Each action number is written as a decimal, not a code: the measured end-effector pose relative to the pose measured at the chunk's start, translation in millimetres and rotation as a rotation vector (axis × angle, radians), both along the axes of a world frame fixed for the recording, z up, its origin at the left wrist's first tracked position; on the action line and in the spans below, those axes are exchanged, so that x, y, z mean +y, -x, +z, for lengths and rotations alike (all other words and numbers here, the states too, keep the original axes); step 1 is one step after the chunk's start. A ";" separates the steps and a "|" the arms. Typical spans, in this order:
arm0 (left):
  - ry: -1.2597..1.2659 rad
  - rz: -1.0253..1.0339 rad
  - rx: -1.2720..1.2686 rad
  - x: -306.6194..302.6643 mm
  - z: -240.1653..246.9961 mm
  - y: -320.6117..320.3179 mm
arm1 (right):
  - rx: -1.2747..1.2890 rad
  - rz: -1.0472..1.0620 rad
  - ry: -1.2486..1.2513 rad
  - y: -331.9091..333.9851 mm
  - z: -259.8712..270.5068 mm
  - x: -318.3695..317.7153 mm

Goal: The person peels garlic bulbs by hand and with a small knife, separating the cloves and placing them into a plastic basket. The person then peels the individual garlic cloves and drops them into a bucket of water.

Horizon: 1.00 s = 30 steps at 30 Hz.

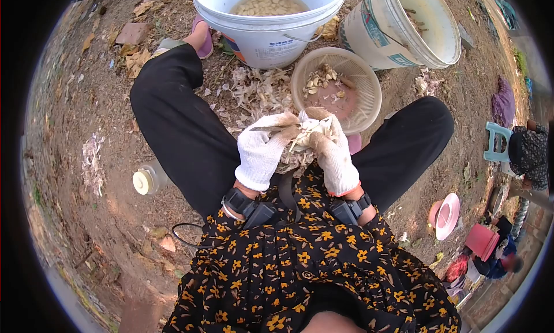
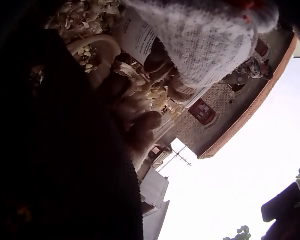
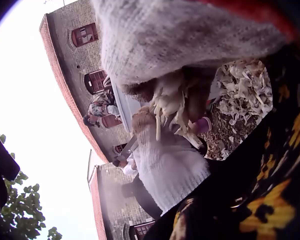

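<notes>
And here the left hand [image 1: 261,151] and right hand [image 1: 336,159], both gloved, pinch papery garlic [image 1: 307,132] between them, at the near left edge of the basket [image 1: 370,99], pale blue bucket [image 1: 259,42] standing beyond

Matt knitted cloth covers the left hand [image 1: 257,159] and the right hand [image 1: 339,167], ribbed at the cuff and dirt-roughened at the fingertips. The garlic [image 1: 310,131] looks dry and papery, like the thin, crinkled peelings [image 1: 259,95] on the rough, gritty soil [image 1: 115,217]. Smooth plastic with a slight sheen forms the upright bucket [image 1: 262,43]; the tilted bucket [image 1: 366,36] is plastic too. The basket [image 1: 372,96] is perforated plastic. The trousers [image 1: 179,125] are matt cloth, the shirt [image 1: 288,252] printed cloth.
</notes>
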<state>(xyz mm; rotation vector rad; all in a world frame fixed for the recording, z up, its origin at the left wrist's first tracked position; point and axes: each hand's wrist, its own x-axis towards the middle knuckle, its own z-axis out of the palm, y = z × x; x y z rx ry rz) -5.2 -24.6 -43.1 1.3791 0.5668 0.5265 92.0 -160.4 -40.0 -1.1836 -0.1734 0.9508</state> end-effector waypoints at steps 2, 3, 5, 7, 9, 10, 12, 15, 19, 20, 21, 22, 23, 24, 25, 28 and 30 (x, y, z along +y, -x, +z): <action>0.009 0.030 -0.026 -3.5 2.8 -1.0 | 0.043 -0.044 -0.029 1.5 3.0 4.3; 0.013 0.045 -0.039 -4.8 3.9 -1.7 | 0.041 -0.028 -0.029 0.5 2.7 4.0; 0.008 0.066 -0.049 -5.7 0.5 -3.4 | 0.039 0.004 -0.028 -1.1 1.1 2.4; -0.062 0.081 -0.035 -5.5 -6.4 -3.2 | 0.086 -0.024 -0.062 1.1 -1.4 5.1; -0.197 0.089 0.004 -3.7 -9.6 -4.0 | 0.076 -0.025 -0.010 1.7 -2.0 9.1; -0.049 0.095 0.031 -2.9 -6.5 -5.0 | 0.043 -0.015 0.062 1.4 -0.6 10.6; 0.248 0.105 0.088 -1.7 2.2 -7.2 | 0.075 -0.016 0.123 2.1 2.9 9.6; 0.870 0.108 -0.211 8.9 -46.1 0.6 | 0.312 -0.039 0.016 2.9 7.2 8.7; 0.992 0.151 -0.094 12.8 -47.5 1.9 | 0.541 -0.072 -0.135 7.0 7.3 8.3; 0.794 0.210 -0.093 10.2 -51.1 -1.0 | 0.538 -0.090 -0.133 5.3 7.8 8.9; 0.684 0.206 -0.032 9.8 -45.3 -3.5 | 0.566 -0.018 -0.226 0.4 0.8 5.3; 0.572 0.204 0.029 10.4 -34.1 -4.7 | 0.594 0.057 -0.319 -5.8 -9.9 0.0; 0.459 0.205 0.092 10.6 -28.1 -4.7 | 0.625 0.135 -0.412 -9.1 -19.5 -4.6; 0.447 0.217 0.066 9.3 -27.5 -5.4 | 0.608 0.108 -0.374 -9.4 -19.4 -4.0; 0.428 0.227 0.081 8.5 -25.3 -5.5 | 0.591 0.080 -0.336 -9.5 -18.9 -3.4; 0.308 0.242 0.168 11.4 -16.4 -7.1 | 0.573 -0.003 -0.277 -7.5 -8.9 3.4; 0.295 0.264 0.107 11.2 -13.9 -7.5 | 0.528 -0.041 -0.247 -4.8 -7.1 5.2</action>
